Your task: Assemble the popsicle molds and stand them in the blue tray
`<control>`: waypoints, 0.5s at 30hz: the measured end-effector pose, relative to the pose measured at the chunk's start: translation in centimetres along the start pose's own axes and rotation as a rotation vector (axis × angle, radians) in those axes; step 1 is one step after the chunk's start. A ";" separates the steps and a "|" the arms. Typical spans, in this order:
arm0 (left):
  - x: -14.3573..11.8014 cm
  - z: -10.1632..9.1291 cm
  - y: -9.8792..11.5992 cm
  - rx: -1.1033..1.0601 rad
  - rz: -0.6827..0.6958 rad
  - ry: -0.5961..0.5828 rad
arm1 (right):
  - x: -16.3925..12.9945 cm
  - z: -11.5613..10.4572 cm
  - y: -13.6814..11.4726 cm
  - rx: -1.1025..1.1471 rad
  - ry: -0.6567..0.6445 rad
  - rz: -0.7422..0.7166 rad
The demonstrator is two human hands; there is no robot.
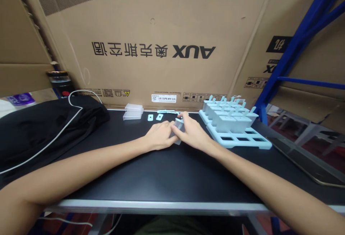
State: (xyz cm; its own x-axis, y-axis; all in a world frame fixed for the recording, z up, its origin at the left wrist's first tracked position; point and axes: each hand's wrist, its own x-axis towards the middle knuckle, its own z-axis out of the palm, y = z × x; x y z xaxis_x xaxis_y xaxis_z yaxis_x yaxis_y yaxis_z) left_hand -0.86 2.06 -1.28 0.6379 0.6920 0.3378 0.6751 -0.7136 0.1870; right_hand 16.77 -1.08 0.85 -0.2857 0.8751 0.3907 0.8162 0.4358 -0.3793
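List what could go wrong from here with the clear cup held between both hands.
1. The clear cup is pinched between left hand and right hand; the smooth plastic may slip from the grip.
2. The right forearm lies close to the blue tray; a sideways move could knock its filled moulds.
3. Small blue pieces beyond the hands could be swept away.

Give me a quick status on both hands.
Left hand and right hand both gripping one translucent mould cup on the black table. Popsicle tray right. Nothing blocking.
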 end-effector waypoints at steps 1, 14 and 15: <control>0.0 -0.1 0.1 0.034 0.010 -0.007 | 0.1 -0.2 -0.2 -0.026 -0.006 0.005; -0.2 -0.1 -0.1 -0.005 0.042 -0.050 | -2.3 -20.6 8.2 -0.633 0.134 0.497; -0.2 -0.1 -0.2 -0.005 0.044 -0.046 | -2.6 -21.6 9.8 -0.616 0.068 0.610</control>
State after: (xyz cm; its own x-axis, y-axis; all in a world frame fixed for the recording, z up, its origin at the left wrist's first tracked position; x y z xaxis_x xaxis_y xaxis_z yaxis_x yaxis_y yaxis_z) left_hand -1.15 2.02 -1.28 0.6835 0.6640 0.3033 0.6440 -0.7441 0.1778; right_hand 36.36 -3.64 14.19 0.3051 0.8956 0.3236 0.9490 -0.3144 -0.0246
